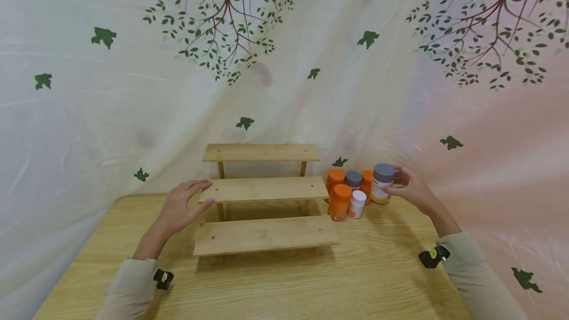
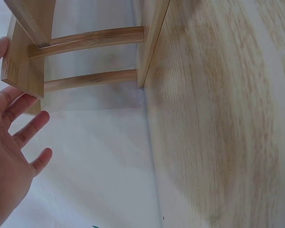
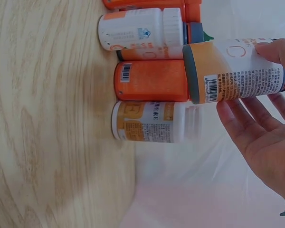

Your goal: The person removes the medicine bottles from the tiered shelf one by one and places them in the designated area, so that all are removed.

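Observation:
My right hand (image 1: 412,189) grips a supplement bottle (image 1: 383,185) with a grey cap and a white-and-orange label, thumb on one side and fingers on the other. In the right wrist view this bottle (image 3: 235,71) is upright, raised off the tabletop. Below and beside it stand an orange bottle (image 3: 149,80), a small white bottle (image 3: 133,29) and a white bottle with a gold label (image 3: 145,122). My left hand (image 1: 180,207) holds the left end of the middle step of a three-tier wooden rack (image 1: 266,189), thumb at its front edge, fingertips at its back corner.
The rack's lower step (image 1: 266,235) and top step (image 1: 262,152) hold nothing. Several bottles, including an orange-capped bottle (image 1: 340,202) and a white-capped bottle (image 1: 357,204), crowd its right side. A printed curtain (image 1: 289,102) hangs behind the wooden table (image 1: 266,290).

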Motion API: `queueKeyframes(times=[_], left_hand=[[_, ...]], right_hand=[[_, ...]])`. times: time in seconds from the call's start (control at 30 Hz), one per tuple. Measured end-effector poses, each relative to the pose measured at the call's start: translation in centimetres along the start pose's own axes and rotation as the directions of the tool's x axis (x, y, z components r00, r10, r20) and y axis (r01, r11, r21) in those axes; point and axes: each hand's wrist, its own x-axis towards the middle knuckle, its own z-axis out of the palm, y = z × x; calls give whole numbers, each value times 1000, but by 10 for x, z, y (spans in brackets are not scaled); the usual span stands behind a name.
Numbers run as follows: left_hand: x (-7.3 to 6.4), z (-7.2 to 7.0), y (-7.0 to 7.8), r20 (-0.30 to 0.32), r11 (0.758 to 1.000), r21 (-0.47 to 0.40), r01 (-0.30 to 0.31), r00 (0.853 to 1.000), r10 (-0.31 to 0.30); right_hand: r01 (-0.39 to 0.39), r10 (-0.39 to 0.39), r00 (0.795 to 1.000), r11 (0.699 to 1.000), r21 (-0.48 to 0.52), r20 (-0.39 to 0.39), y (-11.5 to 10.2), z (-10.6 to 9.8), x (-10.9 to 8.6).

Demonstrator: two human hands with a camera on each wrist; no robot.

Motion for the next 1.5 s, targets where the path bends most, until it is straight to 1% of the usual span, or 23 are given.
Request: queueKeyframes(times=[0.43,0.67,0.9,1.0,1.2,1.37,1.5], left_hand=[[0,-2,2,15,1000,4,17,1000,-17],[0,-1,0,0,1000,10,-4,1000,4],[1,-2,2,-2,1000,14,-7,1000,7],[1,-3,2,2,1000,22,-2,1000,2],[1,-2,0,0,1000,26,-13,1000,13],[1,-1,0,7,1000,20,-9,1000,8],[2,-1,0,14,1000,17,1,1000,-1]], right_hand=[[-40,40,999,999,-15,-2,14,3,-4],[-66,66,998,998,-22,17,22,6,-6],[-52,52,999,998,-18,15,35,9,-6],[-39,39,999,999,-5,21,38,11,-7],[-19,18,1000,1000,19,20,41,15,-7],[-20,19,1000,999,39,24,43,18,-8],[-41,39,999,998,38,38,43,20,-10]])
